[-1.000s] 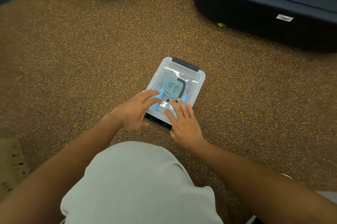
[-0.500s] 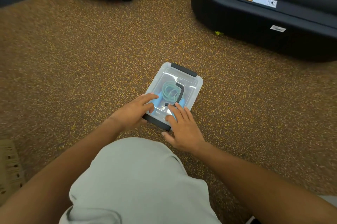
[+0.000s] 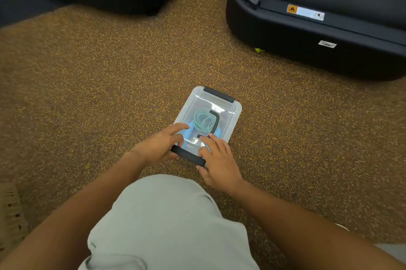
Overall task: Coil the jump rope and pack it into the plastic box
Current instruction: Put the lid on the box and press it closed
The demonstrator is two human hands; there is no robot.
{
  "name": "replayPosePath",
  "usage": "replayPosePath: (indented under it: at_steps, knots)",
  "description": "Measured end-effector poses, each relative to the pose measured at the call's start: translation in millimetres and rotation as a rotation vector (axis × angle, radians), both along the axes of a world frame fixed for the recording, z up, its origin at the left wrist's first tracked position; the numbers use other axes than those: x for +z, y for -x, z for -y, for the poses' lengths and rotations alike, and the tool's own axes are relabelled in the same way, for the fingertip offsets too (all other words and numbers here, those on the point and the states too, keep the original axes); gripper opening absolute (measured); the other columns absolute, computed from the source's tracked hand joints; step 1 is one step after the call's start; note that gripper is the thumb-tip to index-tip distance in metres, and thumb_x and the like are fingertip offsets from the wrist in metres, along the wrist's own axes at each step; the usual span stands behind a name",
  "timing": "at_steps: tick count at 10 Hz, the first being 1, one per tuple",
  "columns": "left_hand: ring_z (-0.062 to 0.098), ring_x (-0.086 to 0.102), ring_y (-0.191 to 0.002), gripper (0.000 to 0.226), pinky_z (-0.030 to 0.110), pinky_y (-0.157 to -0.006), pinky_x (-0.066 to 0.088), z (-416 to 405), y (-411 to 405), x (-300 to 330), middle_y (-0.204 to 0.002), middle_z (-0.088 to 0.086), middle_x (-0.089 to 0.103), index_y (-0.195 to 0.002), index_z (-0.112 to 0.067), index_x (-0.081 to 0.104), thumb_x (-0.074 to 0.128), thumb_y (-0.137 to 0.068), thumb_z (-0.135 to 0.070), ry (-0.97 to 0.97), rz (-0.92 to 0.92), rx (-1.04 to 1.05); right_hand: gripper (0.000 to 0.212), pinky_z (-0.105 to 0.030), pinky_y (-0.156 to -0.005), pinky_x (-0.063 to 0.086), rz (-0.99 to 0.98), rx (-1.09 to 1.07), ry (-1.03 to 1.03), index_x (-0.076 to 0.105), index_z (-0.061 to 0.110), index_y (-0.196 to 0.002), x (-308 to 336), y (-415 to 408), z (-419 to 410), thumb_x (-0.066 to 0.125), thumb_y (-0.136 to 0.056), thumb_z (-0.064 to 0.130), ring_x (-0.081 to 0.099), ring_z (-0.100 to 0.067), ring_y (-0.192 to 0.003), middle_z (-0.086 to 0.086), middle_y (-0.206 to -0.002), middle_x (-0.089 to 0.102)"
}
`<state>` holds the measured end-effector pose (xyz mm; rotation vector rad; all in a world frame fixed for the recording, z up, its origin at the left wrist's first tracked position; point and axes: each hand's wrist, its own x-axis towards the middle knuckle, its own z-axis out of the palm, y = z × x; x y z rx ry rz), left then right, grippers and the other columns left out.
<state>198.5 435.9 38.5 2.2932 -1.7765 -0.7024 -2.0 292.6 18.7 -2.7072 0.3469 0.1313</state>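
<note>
A: The left hand lies with its fingers spread on the near end of the clear lid, thumb tucked under by the near black latch; the right hand presses straight fingers on the lid beside it, its thumb at the latch's right end.

B: And a second ago?

A: Both hands lay flatter on the lid then; now the thumbs have dropped to the latch, so the person seems to be snapping it down.

B: Where is the jump rope?

A: Coiled inside the plastic box, teal loops with a black handle curving round them, seen through the lid; the far latch looks already down; the box sits on the speckled brown carpet, well apart from the black padded equipment bases beyond.

B: So nearly finished?

A: Likely; only the near latch looks left to close.
</note>
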Motion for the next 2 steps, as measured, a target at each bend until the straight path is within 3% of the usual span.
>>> replayPosePath:
  at_steps: [1, 2]
  knots:
    - [0.024, 0.042, -0.143, 0.035, 0.039, -0.110, 0.046, 0.9, 0.3, 1.0, -0.163, -0.007, 0.022, -0.110, -0.026, 0.058, 0.081, -0.084, -0.029, -0.019, 0.023, -0.007, 0.037, -0.055, -0.126, 0.025, 0.005, 0.015, -0.017, 0.062, 0.020, -0.118, 3.9, -1.1, 3.0, 0.066, -0.089, 0.044, 0.027, -0.033, -0.155, -0.008, -0.160, 0.043]
    - [0.026, 0.030, -0.149, 0.068, 0.046, -0.120, 0.032, 11.4, -0.5, 16.2, -0.164, -0.002, 0.023, -0.139, -0.032, 0.047, 0.073, -0.080, -0.051, -0.044, 0.027, -0.007, 0.061, -0.052, -0.127, 0.023, 0.016, 0.026, -0.011, 0.054, 0.023, -0.138, 15.8, -9.4, 12.3, 0.060, -0.088, 0.057, 0.028, -0.031, -0.153, -0.006, -0.159, 0.041]
